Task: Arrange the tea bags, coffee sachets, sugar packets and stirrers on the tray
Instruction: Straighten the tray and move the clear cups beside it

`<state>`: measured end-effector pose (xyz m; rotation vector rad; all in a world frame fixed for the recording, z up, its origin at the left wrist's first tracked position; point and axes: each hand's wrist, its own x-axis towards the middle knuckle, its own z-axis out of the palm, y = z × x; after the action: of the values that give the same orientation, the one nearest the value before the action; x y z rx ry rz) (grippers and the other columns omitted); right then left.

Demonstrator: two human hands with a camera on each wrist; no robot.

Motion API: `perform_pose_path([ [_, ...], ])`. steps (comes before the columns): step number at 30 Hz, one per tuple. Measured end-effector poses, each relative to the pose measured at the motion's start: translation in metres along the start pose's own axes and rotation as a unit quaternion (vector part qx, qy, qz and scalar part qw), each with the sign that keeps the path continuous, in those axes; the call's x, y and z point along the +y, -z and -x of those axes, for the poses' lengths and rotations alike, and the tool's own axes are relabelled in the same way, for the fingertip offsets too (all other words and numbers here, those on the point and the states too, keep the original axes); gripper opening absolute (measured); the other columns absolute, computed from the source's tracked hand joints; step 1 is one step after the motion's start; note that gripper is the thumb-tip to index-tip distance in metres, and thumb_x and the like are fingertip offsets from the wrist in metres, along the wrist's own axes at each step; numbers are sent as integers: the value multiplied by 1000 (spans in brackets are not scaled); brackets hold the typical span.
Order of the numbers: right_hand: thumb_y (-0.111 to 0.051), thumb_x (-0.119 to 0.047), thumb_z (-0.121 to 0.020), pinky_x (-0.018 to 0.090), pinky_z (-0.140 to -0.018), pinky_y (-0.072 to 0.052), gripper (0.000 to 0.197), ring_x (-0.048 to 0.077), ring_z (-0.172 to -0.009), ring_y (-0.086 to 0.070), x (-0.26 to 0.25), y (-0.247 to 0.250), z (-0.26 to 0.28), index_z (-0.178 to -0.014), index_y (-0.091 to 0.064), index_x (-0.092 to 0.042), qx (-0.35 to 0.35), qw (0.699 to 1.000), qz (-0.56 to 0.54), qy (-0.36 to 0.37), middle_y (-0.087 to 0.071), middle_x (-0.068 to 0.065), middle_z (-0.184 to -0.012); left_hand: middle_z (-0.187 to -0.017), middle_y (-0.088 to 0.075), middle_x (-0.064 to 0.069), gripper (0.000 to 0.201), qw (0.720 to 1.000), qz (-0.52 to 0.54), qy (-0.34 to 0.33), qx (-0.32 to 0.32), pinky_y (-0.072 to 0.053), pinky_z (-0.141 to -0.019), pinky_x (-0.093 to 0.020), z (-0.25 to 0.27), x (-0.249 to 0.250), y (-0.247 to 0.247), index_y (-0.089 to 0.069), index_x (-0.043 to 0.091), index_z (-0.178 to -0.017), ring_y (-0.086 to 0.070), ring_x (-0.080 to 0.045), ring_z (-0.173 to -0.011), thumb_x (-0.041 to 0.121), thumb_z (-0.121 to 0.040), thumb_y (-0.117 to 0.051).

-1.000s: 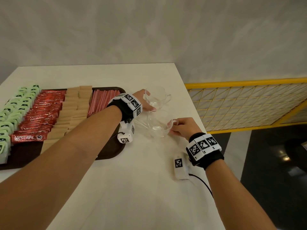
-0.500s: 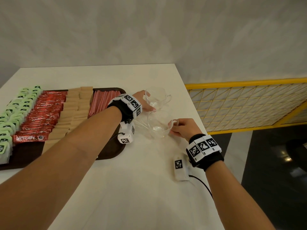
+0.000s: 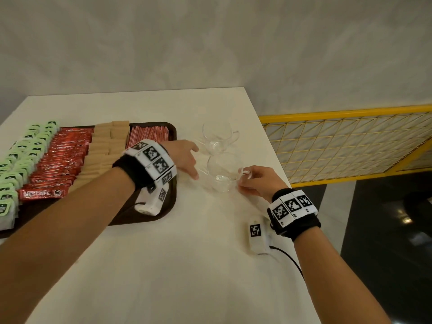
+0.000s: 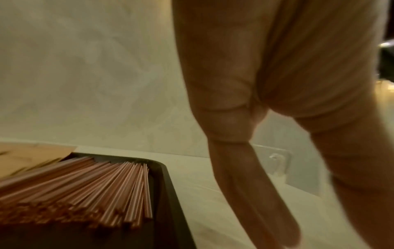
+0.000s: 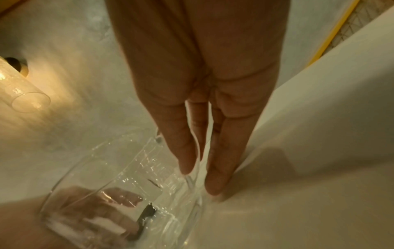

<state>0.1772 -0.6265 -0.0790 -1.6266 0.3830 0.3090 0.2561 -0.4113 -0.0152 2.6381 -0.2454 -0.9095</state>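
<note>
The left hand (image 3: 184, 157) had come away from the far glass cup (image 3: 218, 139); half a second before, its fingers lay against that cup's near side, and now they were spread, straight and released, just beside the near glass cup (image 3: 223, 171) on its left. In the left wrist view those fingers (image 4: 251, 193) pointed down at the white worktop (image 3: 175, 265) with nothing in them. The right hand (image 3: 259, 181) had hardly shifted: it stayed at the near cup's handle on the right, and the right wrist view showed its fingers (image 5: 224, 161) long and nearly straight, tips down beside the glass (image 5: 127, 193). Whether they actually pinched the handle I could not tell. Both cups stood upright where they had been, one just behind the other, between the tray (image 3: 168, 206) and the worktop's right edge.

The tray itself looked unchanged. Its rows ran from left to right: green tea bags (image 3: 25, 155), red coffee sachets (image 3: 63, 155), brown sugar packets (image 3: 105, 146), and red-and-white stirrers (image 3: 149, 134) packed against the right rim. The stirrers (image 4: 85, 188) lay fanned in the tray's corner (image 4: 166, 185) in the left wrist view. One sachet lay crosswise at the front of the coffee row.
</note>
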Motion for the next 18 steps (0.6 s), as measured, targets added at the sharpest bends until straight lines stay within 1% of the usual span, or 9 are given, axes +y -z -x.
perform_pose_path([
  [2,-56,13,-85,29,-74,-55,26,27,-90,-58,-2,-1,3,-108,-59,4,-11,1000,-20,-2,-56,15,-98,-121,-57,7,103,999,7,-31,-33,-38,-101,-31,20,2,-11,-21,25,-146,-52,-14,-111,34,-64,-83],
  [4,-54,15,-85,26,-70,-55,25,27,-87,-58,-4,-4,5,-108,-59,5,-13,999,-31,-9,-55,17,-98,-118,-56,6,105,997,44,-59,-36,-38,-99,-28,29,7,-26,-21,29,-144,-53,-13,-108,35,-62,-85],
  [5,-54,15,-85,25,-70,-55,26,27,-88,-58,-5,-4,5,-109,-59,7,-10,999,-29,-12,-55,19,-98,-114,-57,6,102,995,64,-67,-27,-39,-98,-28,30,9,-33,-24,29,-143,-53,-13,-106,35,-61,-85],
  [7,-55,14,-85,24,-70,-55,26,28,-91,-59,-5,-6,5,-110,-60,8,-3,1000,-23,-11,-56,19,-98,-101,-59,6,92,991,107,-79,13,-40,-93,-25,25,13,-44,-33,25,-137,-55,-12,-100,33,-62,-85],
  [9,-55,14,-85,24,-71,-56,24,27,-93,-60,-5,-5,3,-107,-62,5,1,1000,-20,-10,-58,18,-99,-87,-58,8,80,985,145,-82,55,-40,-85,-23,23,14,-51,-41,22,-130,-57,-10,-91,30,-64,-85],
  [11,-55,14,-85,27,-75,-57,22,27,-93,-60,-5,-5,1,-103,-63,4,4,1000,-17,-7,-58,17,-97,-80,-58,9,73,979,173,-79,72,-40,-82,-23,23,14,-54,-45,22,-125,-57,-10,-85,27,-64,-85],
  [14,-53,14,-86,35,-89,-54,19,25,-90,-60,-6,-6,-1,-93,-63,0,3,1000,-19,1,-59,14,-91,-79,-60,8,70,974,196,-72,81,-42,-86,-24,22,13,-56,-46,23,-122,-58,-10,-85,25,-64,-85],
  [16,-52,14,-86,34,-88,-54,22,22,-84,-61,-6,-8,-2,-82,-63,-4,2,1000,-26,4,-60,10,-84,-79,-61,7,70,973,205,-68,85,-43,-90,-27,21,12,-56,-46,24,-122,-59,-10,-86,25,-64,-85],
  [18,-53,13,-86,34,-88,-54,25,22,-85,-61,-7,-10,-4,-77,-63,-8,0,1000,-27,6,-60,8,-83,-78,-61,7,69,972,209,-67,87,-43,-91,-28,20,11,-55,-47,24,-121,-59,-10,-85,25,-64,-85],
])
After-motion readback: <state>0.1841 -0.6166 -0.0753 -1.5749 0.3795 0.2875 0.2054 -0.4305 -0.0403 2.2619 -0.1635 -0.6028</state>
